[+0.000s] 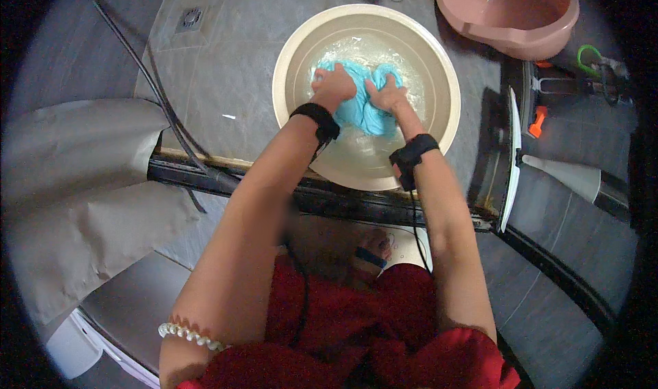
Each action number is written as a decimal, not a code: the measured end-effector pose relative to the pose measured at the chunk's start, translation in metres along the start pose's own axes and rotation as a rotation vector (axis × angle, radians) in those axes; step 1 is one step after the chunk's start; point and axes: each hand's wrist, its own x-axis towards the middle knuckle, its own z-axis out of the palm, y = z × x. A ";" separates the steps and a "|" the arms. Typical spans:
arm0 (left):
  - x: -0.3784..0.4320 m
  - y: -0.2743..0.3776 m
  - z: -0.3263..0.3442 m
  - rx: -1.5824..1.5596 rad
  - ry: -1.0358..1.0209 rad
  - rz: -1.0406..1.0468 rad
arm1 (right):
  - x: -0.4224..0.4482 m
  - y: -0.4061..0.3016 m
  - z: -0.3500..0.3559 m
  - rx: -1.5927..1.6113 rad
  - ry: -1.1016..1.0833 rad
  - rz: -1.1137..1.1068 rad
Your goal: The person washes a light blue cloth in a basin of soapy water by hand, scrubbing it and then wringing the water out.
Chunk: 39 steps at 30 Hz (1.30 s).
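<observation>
A round cream plastic basin [280,85] stands on grey floor tiles and holds water. In the water lies a wet, bunched light-blue cloth [364,121]. My left hand [335,83] grips its left part, fingers curled into the folds. On its right part, my right hand [388,93] holds a bunched fold. The two hands are a short way apart, and some fingertips are hidden by fabric or water. Black straps circle both wrists, with a dark cable hanging from the right one.
A pink plastic basin [540,42] stands at the upper right. A black door track [354,201] runs below the cream basin. A dark hose [162,93] crosses the left side near a floor drain [192,17]. A white-headed tool [509,168] stands at right.
</observation>
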 end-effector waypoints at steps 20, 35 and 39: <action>-0.145 0.061 -0.018 -0.007 0.926 1.165 | -0.071 -0.004 -0.066 1.757 -0.515 -0.486; -0.082 0.052 -0.042 -0.051 0.894 0.963 | -0.048 -0.001 -0.047 1.780 -0.487 -0.077; -0.056 0.023 -0.048 -0.063 0.664 0.739 | -0.019 0.023 -0.047 0.719 -0.148 -0.153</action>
